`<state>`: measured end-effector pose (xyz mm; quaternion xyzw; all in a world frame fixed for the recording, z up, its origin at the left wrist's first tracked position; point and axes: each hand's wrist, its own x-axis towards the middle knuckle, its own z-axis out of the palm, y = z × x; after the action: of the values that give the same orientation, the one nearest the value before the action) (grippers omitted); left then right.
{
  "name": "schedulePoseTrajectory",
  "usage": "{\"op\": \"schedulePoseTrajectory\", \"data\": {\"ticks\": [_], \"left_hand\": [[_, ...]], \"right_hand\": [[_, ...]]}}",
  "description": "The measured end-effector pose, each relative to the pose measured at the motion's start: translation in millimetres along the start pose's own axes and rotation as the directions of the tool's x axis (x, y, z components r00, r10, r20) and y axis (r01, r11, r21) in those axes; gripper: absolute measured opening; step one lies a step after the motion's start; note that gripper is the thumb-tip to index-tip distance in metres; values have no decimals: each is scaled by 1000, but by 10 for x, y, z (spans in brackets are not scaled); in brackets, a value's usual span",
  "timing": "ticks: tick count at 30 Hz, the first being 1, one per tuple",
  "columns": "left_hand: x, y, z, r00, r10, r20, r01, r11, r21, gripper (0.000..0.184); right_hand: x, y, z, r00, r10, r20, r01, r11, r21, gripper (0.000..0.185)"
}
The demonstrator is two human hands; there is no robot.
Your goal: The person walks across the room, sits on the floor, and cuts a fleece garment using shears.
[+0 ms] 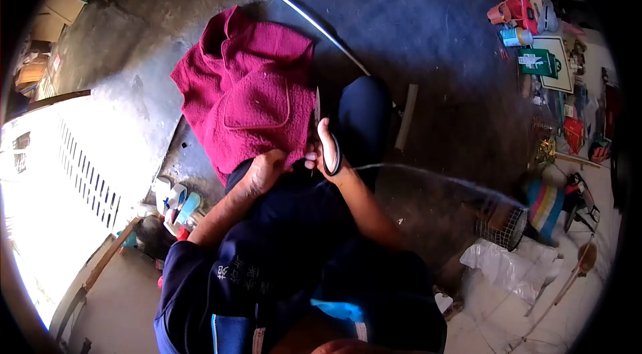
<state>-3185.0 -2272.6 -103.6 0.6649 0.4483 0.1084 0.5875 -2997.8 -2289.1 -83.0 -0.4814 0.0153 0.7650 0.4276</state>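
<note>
A magenta textured garment point(257, 96) with a stitched pocket outline is spread over my left leg and beyond it. My left hand point(267, 170) is closed on its near edge, fingers pinching the fabric. Just to the right, my right hand point(328, 150) holds scissors, thumb raised. A thin pointed blade point(317, 103) stands up beside the garment's right edge, and a dark loop shows round the base of the thumb. The fingers below are partly hidden against my dark clothes. From near the right wrist a pale thin strand point(435, 173) runs off to the right.
A long thin rod point(307, 19) lies on the dark floor ahead, ending by my right knee. Jars, packets and boxes line the right side, with a wire-mesh basket point(511, 227) and clear plastic bag point(501, 263) nearer. Shoes point(170, 197) stand to the left.
</note>
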Motion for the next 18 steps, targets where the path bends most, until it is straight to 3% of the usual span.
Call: {"op": "schedulePoseTrajectory", "data": {"ticks": [2,6,8,11,15,17,18], "left_hand": [[-29,28,-7,996,50,-69,-37,984,172,18],[-4,75,21,996,53,-68,-45,993,108,12],[-3,-16,37,996,62,-61,-54,992,117,12],[10,-101,85,996,65,-67,-63,998,29,12],[-11,-13,42,993,83,-79,-76,993,91,14],[-26,21,24,990,107,-91,-98,990,101,14],[-37,127,-23,999,1,-38,0,1000,28,14]], "right_hand": [[98,79,-79,999,-30,-15,29,999,-45,55],[-14,-47,166,975,-126,-181,71,956,-285,58],[-46,-85,178,978,-139,-155,77,934,-349,60],[-3,-87,168,981,-131,-141,68,920,-387,61],[107,-15,92,980,-118,-163,55,935,-350,63],[84,-18,94,964,-94,-249,-21,905,-424,68],[94,7,90,961,-96,-259,-23,907,-421,68]]}}
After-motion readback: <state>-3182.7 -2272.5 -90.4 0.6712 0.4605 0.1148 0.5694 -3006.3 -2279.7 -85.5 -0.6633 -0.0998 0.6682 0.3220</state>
